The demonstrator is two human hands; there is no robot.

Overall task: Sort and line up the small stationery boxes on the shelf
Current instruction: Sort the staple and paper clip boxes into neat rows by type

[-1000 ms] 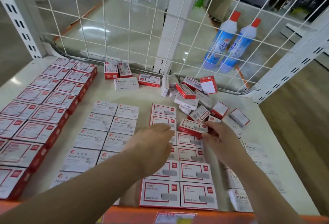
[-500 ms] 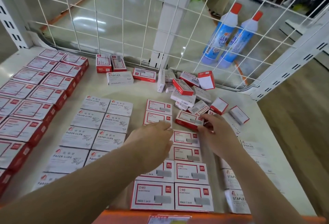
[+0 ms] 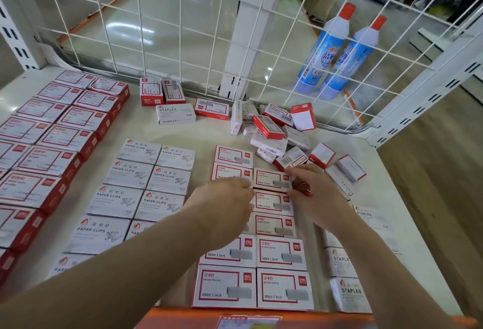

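Two hands: both reach over the middle of the shelf, at the red-framed staple boxes laid in two columns.
Left hand: palm down over the left column, fingers fairly straight, tips touching the left edge of the staple box; it grips nothing.
Right hand: fingers curled narrow round the right end of that same box, thumb at its near corner.
Staple box: lies flat, face up, as the farthest one in the right column, just beside the second box of the left column and touching the box below it.
Staple columns: run from the orange front edge back toward the loose heap.
Loose heap: red and white small boxes tumbled at all angles near the back, just beyond the right hand.
Paper clip boxes: white, in two neat columns left of the staples.
Large red boxes: in rows at the far left.
White staples boxes: lined along the right edge, partly hidden by the right forearm.
Wire grid: forms the back wall; two blue bottles stand behind it.
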